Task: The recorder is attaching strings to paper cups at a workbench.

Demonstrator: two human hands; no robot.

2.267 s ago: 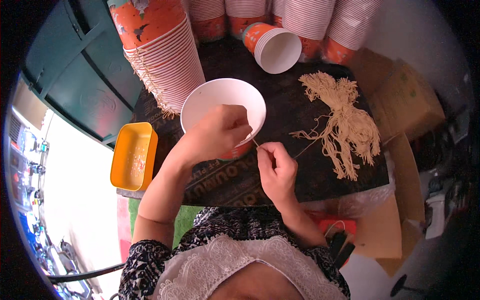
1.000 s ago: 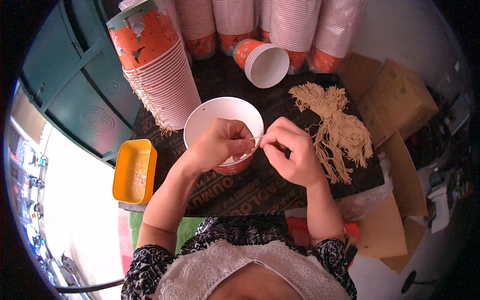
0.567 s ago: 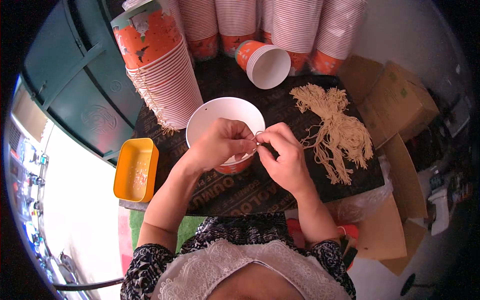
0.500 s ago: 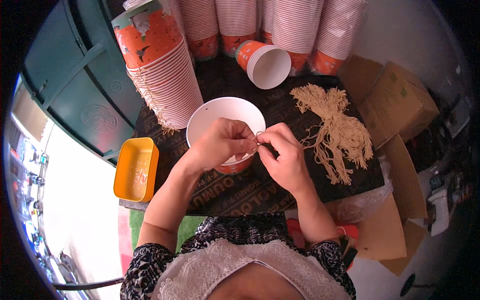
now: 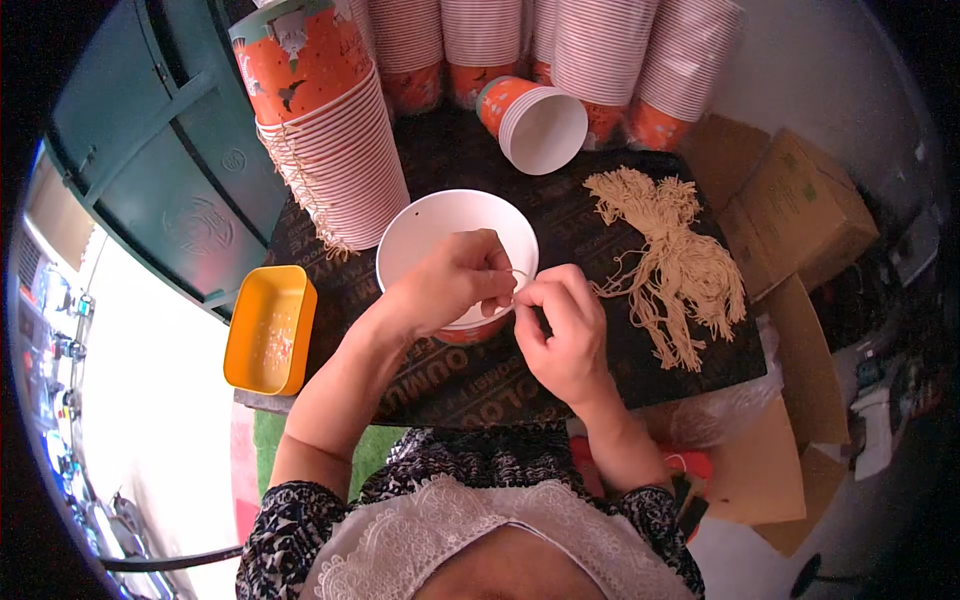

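Observation:
A paper bucket [image 5: 415, 238], white inside and orange outside, stands upright on the dark table with a small hole near its far rim. My left hand [image 5: 455, 283] reaches over its opening, thumb and fingers pinched on a short beige string [image 5: 519, 273]. At the bucket's right rim my right hand [image 5: 562, 335] pinches the same string, fingertips close to the left ones. The string's ends are hidden by my fingers. To the right lies a bundle of beige strings [image 5: 665, 250].
A tall stack of nested buckets [image 5: 340, 165] with strings hanging down its side stands left. A yellow tray [image 5: 240, 345] with small pale bits sits at the left edge. Several nested buckets [image 5: 545, 130] lie tipped over behind; wrapped stacks [image 5: 600, 50] line the back. Cardboard boxes [image 5: 800, 200] stand right.
My two hands have moved slightly apart, and a loop of string now shows above my fingertips. The whole view has shifted a little; the bucket stands in the same place.

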